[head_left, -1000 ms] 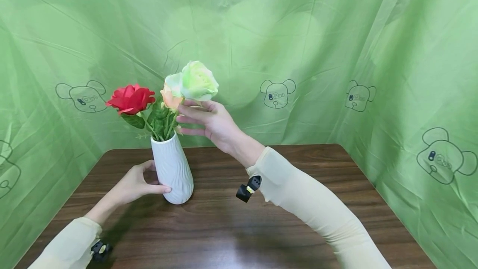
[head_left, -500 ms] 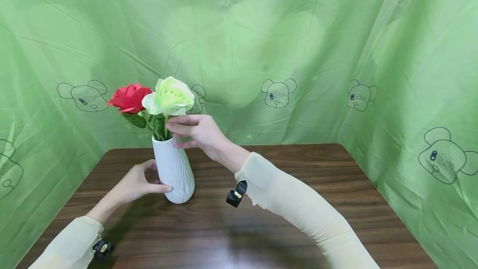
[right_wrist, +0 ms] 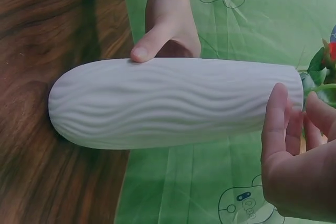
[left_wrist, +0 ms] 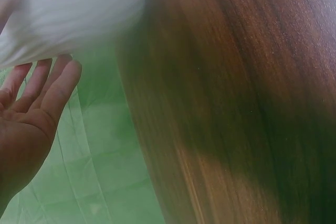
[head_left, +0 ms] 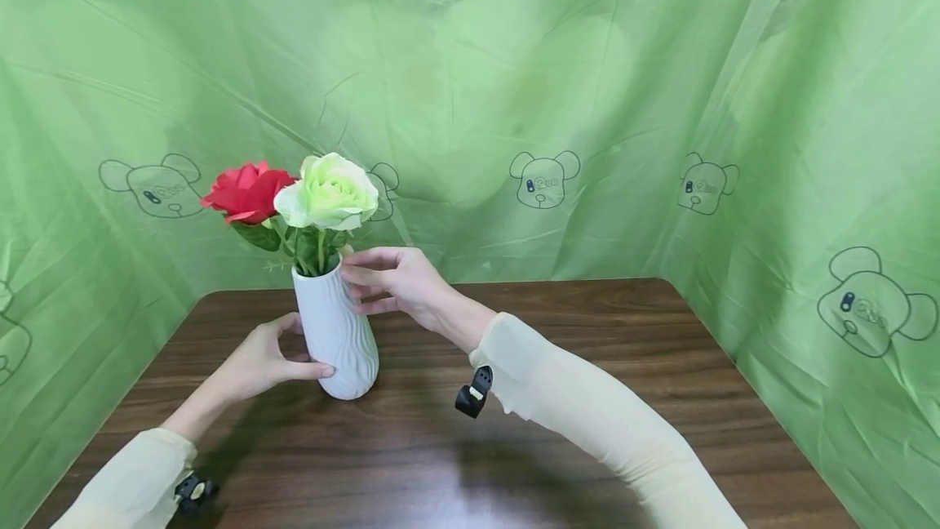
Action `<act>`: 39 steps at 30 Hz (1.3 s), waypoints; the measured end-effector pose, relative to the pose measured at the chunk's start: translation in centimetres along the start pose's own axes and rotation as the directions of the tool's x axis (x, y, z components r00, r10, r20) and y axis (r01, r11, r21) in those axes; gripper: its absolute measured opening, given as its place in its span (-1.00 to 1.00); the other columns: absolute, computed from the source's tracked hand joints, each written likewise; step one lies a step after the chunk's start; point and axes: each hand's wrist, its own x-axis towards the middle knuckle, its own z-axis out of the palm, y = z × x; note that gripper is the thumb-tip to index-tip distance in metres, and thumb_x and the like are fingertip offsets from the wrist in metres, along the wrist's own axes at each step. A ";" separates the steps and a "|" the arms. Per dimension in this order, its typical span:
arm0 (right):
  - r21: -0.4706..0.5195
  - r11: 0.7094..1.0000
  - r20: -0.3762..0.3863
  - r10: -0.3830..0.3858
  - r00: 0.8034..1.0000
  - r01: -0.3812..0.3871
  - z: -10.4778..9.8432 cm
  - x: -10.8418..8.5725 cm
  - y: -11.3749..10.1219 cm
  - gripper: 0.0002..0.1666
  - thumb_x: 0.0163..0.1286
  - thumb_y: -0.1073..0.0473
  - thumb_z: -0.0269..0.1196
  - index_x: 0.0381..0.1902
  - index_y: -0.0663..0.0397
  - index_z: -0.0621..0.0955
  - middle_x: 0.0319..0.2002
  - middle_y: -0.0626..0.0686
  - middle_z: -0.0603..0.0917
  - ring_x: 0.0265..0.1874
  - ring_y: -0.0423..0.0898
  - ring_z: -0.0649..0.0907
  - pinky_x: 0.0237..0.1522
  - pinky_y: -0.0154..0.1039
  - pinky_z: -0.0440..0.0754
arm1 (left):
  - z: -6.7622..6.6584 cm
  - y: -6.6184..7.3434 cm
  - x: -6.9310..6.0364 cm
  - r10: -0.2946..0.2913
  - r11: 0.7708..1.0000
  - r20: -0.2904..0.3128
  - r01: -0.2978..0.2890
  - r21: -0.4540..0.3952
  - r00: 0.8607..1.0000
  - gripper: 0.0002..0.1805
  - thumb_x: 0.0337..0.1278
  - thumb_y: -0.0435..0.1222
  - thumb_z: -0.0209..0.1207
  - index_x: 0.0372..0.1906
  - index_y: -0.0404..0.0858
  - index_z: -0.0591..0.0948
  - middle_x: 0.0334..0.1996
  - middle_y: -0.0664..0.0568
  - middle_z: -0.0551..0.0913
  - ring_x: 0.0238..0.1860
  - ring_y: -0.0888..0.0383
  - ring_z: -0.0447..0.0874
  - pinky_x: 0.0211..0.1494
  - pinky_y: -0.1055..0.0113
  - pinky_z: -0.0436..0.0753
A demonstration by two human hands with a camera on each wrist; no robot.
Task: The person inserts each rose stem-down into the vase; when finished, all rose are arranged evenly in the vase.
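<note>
A white ribbed vase [head_left: 335, 333] stands on the table, leaning slightly in the head view. My left hand [head_left: 257, 357] holds its lower left side, thumb in front and fingers behind. In the vase are a red rose [head_left: 250, 193] and a pale green rose [head_left: 334, 193], with green leaves [head_left: 304, 245] below them. My right hand [head_left: 400, 280] is at the vase's rim on the right. In the right wrist view its fingers [right_wrist: 274, 124] are fairly straight beside the vase mouth, one overlapping the rim; whether it touches cannot be told.
The brown wooden table [head_left: 558, 415] runs up to a green curtain [head_left: 470, 88] printed with bear faces, at the back and both sides. Black wrist cameras [head_left: 474, 392] sit on both sleeves.
My right hand has lowered the pale green rose leftward into the vase, then slid down off its stem to the rim. A peach flower seen earlier is hidden now. The left hand keeps its hold.
</note>
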 end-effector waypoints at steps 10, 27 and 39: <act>0.003 1.000 -0.032 0.024 0.999 -0.024 -2.5 -1.1 0.0 -0.69 0.38 0.34 0.35 0.07 0.22 0.66 -0.05 0.15 0.72 -0.30 0.00 0.74 -0.10 0.04 0.75 | 0.0 -0.1 -0.3 -0.006 0.998 0.009 0.007 -0.058 1.000 -0.25 -0.13 -0.10 0.61 0.14 -0.35 0.53 -0.11 -0.05 0.71 -0.12 0.12 0.72 -0.14 0.24 0.73; -0.562 0.802 -0.040 -0.270 0.962 0.202 -10.9 -7.1 -4.8 -0.53 0.45 0.01 0.33 0.22 0.11 0.64 0.17 0.04 0.67 0.11 -0.05 0.67 0.11 -0.13 0.66 | -3.3 1.1 -0.2 0.005 0.991 -0.044 0.001 0.137 0.999 -0.07 0.05 0.05 0.49 0.45 -0.25 0.35 0.24 -0.14 0.57 0.24 -0.11 0.53 0.14 0.29 0.51; -0.976 -0.109 0.213 -0.663 0.717 0.190 -17.4 -13.7 -6.4 -0.52 0.52 0.12 0.24 0.32 0.18 0.56 0.39 0.13 0.47 0.49 0.14 0.28 0.51 0.09 0.14 | -6.0 2.8 -1.6 0.214 0.937 -0.255 -0.125 0.325 0.943 -0.43 0.35 -0.13 0.29 0.42 -0.01 0.49 0.39 -0.12 0.46 0.46 -0.05 0.29 0.47 0.11 0.32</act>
